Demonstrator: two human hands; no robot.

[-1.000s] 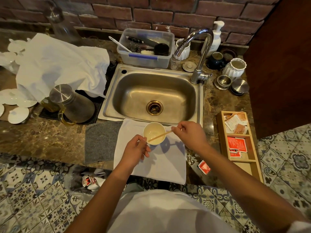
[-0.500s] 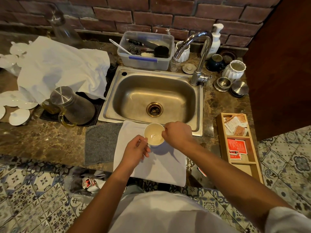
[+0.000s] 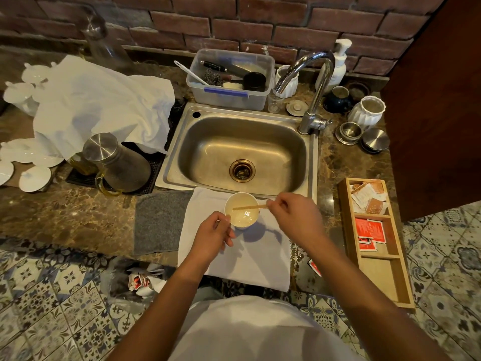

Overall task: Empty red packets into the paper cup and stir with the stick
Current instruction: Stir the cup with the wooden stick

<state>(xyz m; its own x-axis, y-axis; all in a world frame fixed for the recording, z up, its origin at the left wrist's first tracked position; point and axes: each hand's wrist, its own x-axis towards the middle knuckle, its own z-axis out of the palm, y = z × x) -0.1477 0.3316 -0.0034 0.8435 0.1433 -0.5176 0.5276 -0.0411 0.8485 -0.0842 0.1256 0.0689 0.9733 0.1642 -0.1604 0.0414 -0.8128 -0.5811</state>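
Observation:
A white paper cup [image 3: 242,210] stands on a white cloth [image 3: 250,259] in front of the sink. My left hand [image 3: 212,237] grips the cup's near-left side. My right hand [image 3: 291,217] pinches a thin wooden stick [image 3: 250,207] at its right end; the stick lies almost level across the cup's mouth, its tip inside near the left wall. Pale liquid shows at the cup's bottom. Red packets [image 3: 369,230] lie in the middle compartment of a wooden tray [image 3: 400,277] at the right. One more red packet [image 3: 314,267] lies on the counter by my right forearm.
A steel sink [image 3: 242,155] with a tap [image 3: 315,87] is just behind the cup. A grey mat [image 3: 158,222] lies left of the cloth, a metal jug [image 3: 117,162] further left. Torn packets sit in a bag [image 3: 140,282] below the counter edge.
My right hand was close over the cup's rim half a second ago; it has drawn back to the right, and the stick now shows across the cup. The left hand stays on the cup.

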